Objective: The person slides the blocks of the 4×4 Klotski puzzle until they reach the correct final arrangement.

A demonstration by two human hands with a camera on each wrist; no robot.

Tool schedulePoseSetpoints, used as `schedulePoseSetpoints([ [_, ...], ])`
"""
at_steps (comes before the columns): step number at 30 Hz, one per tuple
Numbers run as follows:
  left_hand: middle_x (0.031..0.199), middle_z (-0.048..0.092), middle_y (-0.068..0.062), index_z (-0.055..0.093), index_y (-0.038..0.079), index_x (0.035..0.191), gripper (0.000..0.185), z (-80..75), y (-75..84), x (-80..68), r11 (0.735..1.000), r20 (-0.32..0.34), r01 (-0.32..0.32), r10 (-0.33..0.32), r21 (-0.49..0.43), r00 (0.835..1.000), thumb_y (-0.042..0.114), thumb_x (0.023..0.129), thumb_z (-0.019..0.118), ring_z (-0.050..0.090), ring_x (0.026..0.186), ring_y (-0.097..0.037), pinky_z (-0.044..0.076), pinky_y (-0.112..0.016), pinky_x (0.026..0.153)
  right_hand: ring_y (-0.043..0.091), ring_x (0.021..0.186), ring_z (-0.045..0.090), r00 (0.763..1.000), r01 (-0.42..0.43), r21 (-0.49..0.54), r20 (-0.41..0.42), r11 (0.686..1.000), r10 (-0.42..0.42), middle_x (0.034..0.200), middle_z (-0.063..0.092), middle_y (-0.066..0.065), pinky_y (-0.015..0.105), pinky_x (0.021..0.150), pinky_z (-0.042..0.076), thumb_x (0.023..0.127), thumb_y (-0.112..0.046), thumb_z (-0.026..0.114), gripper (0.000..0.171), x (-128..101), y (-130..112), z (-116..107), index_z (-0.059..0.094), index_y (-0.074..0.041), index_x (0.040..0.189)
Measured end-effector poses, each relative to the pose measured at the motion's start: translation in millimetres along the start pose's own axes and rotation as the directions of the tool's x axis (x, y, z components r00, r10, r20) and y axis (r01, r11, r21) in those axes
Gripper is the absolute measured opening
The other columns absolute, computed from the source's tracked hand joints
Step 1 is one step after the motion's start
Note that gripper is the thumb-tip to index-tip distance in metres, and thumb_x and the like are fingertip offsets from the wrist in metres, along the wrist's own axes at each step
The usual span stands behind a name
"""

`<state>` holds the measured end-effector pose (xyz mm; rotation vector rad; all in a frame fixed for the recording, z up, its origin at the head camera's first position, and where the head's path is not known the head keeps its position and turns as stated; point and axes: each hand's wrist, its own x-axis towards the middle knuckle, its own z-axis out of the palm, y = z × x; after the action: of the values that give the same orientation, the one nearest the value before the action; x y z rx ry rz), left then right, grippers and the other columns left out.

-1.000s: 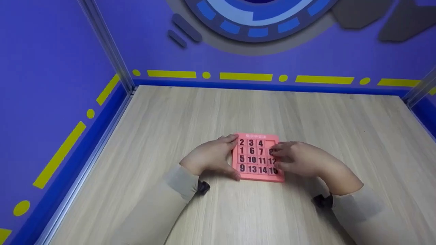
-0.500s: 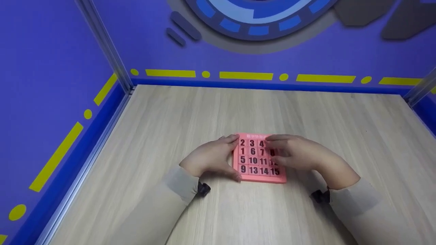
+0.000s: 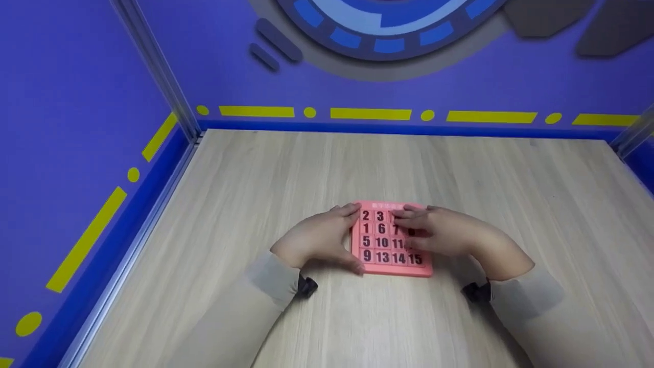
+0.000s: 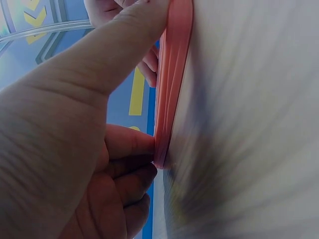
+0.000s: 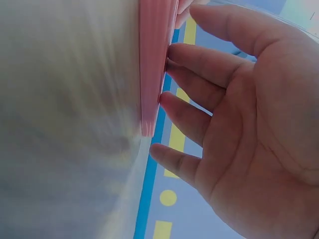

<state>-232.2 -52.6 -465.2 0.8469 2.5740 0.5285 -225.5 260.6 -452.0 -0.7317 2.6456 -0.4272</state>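
The right hand has slid its straight fingers up to the top row of the pink number puzzle on the table, moving a tile, while the left hand pinches its left edge

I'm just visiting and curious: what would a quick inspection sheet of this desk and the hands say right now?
Surface: pale wood-grain table, flat, walled on three sides.
Job's things: pink number puzzle lies flat on the table; tiles 2, 3, 1, 6, 5, 10, 9, 13, 14, 15 readable, others hidden by fingers.
Clutter: nothing seen.
Hands: left hand grips the puzzle's left edge, thumb at the near corner; right hand rests straight fingers on the tiles at the right side.
Cables: nothing seen; a dark strap shows at each wrist.
Surroundings: purple walls with yellow dashes and dots, blue ring graphic at the back.
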Motion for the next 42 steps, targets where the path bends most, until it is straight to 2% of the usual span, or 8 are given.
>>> schedulePoseSetpoints([
  [10, 0.192, 0.018, -0.001, 0.027, 0.013, 0.181, 0.137, 1.5, 1.0, 5.2, 1.000, 0.007, -0.011, 0.011, 0.020, 1.000, 0.070, 0.078, 0.097, 0.023, 0.177, -0.035, 0.024, -0.042, 0.147, 0.041, 0.172, 0.037, 0.999, -0.047, 0.020, 0.015, 0.999, 0.046, 0.174, 0.055, 0.007, 0.074, 0.141, 0.021, 0.113, -0.038, 0.067, 0.053, -11.2, 6.8, -7.6, 0.064, -0.020, 0.162],
  [17, 0.191, 0.023, -0.002, 0.031, 0.016, 0.180, 0.133, 0.4, 0.8, 5.3, 1.000, -0.012, -0.022, 0.022, 0.021, 1.000, 0.066, 0.078, 0.099, 0.027, 0.177, -0.033, 0.026, -0.041, 0.146, 0.050, 0.165, 0.044, 0.995, -0.092, -0.015, 0.036, 0.996, 0.093, 0.177, 0.050, 0.018, 0.077, 0.135, 0.033, 0.113, -0.036, 0.064, 0.051, -13.2, 6.1, -14.0, 0.065, -0.022, 0.162],
  [23, 0.192, 0.021, -0.002, 0.029, 0.018, 0.181, 0.133, 2.6, 0.1, 5.5, 1.000, -0.003, -0.019, 0.019, 0.007, 1.000, 0.065, 0.078, 0.099, 0.027, 0.176, -0.036, 0.025, -0.043, 0.146, 0.051, 0.164, 0.046, 0.994, -0.103, -0.028, 0.039, 0.994, 0.104, 0.176, 0.051, 0.018, 0.076, 0.134, 0.035, 0.113, -0.036, 0.063, 0.051, -13.3, 4.0, -12.7, 0.065, -0.022, 0.162],
  [27, 0.192, 0.021, -0.002, 0.029, 0.018, 0.181, 0.133, 2.0, 0.2, 5.6, 1.000, -0.005, -0.022, 0.022, 0.007, 1.000, 0.064, 0.078, 0.100, 0.026, 0.177, -0.036, 0.025, -0.043, 0.147, 0.050, 0.163, 0.048, 0.994, -0.110, -0.034, 0.005, 0.993, 0.110, 0.174, 0.054, 0.018, 0.075, 0.134, 0.037, 0.113, -0.033, 0.063, 0.049, -12.3, 0.5, -10.4, 0.068, -0.018, 0.159],
  [32, 0.192, 0.021, -0.002, 0.031, 0.017, 0.180, 0.133, 0.0, -0.1, 5.1, 1.000, -0.008, -0.022, 0.022, 0.005, 1.000, 0.065, 0.078, 0.100, 0.025, 0.177, -0.034, 0.025, -0.042, 0.147, 0.044, 0.156, 0.059, 0.995, -0.077, -0.071, -0.075, 0.994, 0.072, 0.164, 0.066, 0.015, 0.069, 0.131, 0.046, 0.111, -0.028, 0.068, 0.043, -6.5, -4.9, -7.5, 0.075, -0.010, 0.150],
  [37, 0.192, 0.021, 0.000, 0.032, 0.015, 0.180, 0.133, -0.4, -0.6, 2.8, 1.000, -0.012, -0.013, 0.013, -0.003, 1.000, 0.066, 0.077, 0.100, 0.022, 0.178, -0.026, 0.025, -0.040, 0.146, 0.039, 0.145, 0.070, 0.990, -0.002, -0.087, -0.140, 0.996, -0.010, 0.152, 0.074, 0.015, 0.063, 0.125, 0.055, 0.109, -0.023, 0.072, 0.036, -1.6, -6.7, -6.7, 0.080, -0.008, 0.140],
  [42, 0.192, 0.022, -0.001, 0.031, 0.016, 0.180, 0.134, 1.6, -0.9, 0.9, 1.000, -0.016, -0.019, 0.019, -0.025, 1.000, 0.065, 0.077, 0.100, 0.024, 0.178, -0.028, 0.027, -0.041, 0.146, 0.039, 0.150, 0.066, 0.988, 0.053, -0.076, -0.139, 0.996, -0.063, 0.158, 0.071, 0.012, 0.062, 0.127, 0.054, 0.109, -0.026, 0.074, 0.043, 3.8, -10.9, -5.8, 0.075, -0.011, 0.149],
])
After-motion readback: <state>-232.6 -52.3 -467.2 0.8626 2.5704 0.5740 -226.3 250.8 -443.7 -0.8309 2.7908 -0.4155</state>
